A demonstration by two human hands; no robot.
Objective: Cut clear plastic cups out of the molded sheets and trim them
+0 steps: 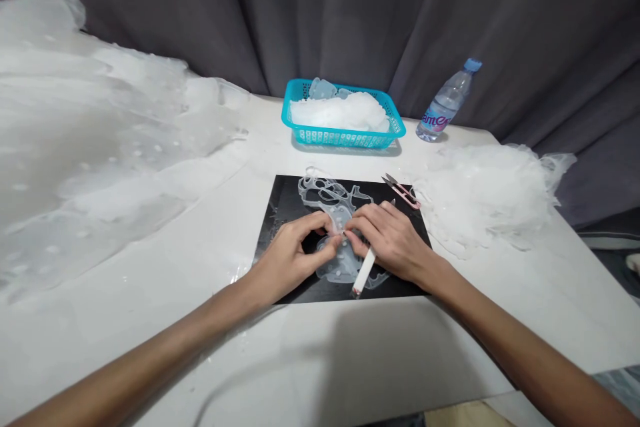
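My left hand (pixel 305 243) pinches the edge of a translucent, white-dotted soft plastic sheet (pixel 343 267) between thumb and forefinger. Right beside it, my right hand (pixel 387 237) has its fingertips closed at the same sheet, nearly touching the left fingertips. A slim tool with a flat white handle (pixel 365 275) is tucked in my right hand; its narrow far tip shows past the knuckles, and its kind is unclear. Both hands are over a black mat (pixel 295 290). Looped cut-out strips (pixel 325 190) of the translucent material lie on the mat beyond the fingers.
Pink-handled thread snips (pixel 407 197) rest at the mat's upper right corner. Behind stands a turquoise basket (pixel 345 138) of white pieces, with a water bottle (pixel 445 107) to its right. Dotted translucent sheeting (pixel 100 147) heaps at left, scraps (pixel 490 193) at right.
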